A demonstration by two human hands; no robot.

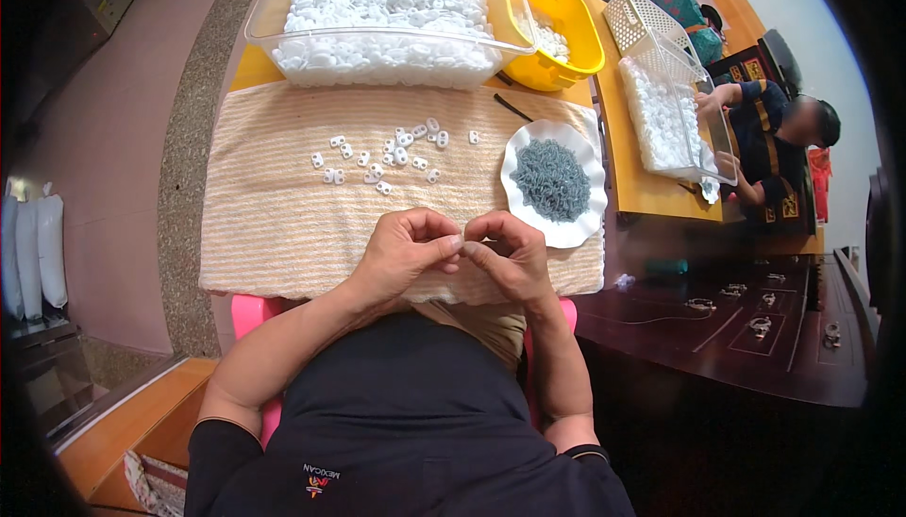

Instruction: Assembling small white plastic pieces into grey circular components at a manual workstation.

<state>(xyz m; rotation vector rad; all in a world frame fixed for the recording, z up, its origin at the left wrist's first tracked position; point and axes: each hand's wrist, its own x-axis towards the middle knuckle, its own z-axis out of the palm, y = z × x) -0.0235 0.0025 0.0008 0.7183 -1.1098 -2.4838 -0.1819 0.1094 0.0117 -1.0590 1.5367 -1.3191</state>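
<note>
Two hands, the left hand (406,253) and the right hand (510,258), met over one striped towel (283,225). About twenty small white plastic pieces (392,154) lay loose on it. One white scalloped plate (590,225) held a heap of grey rings (552,179), too many to count. There were two clear bins: one near bin (283,8) and one far bin (722,154), both full of white pieces beyond counting. One yellow tub (566,17) and one white basket (642,12) stood behind. One other person (774,130) sat nearby.

White plastic pieces (392,154), striped beige towel (283,225), yellow bowl (566,22), grey-filled white plate (590,225)
</note>
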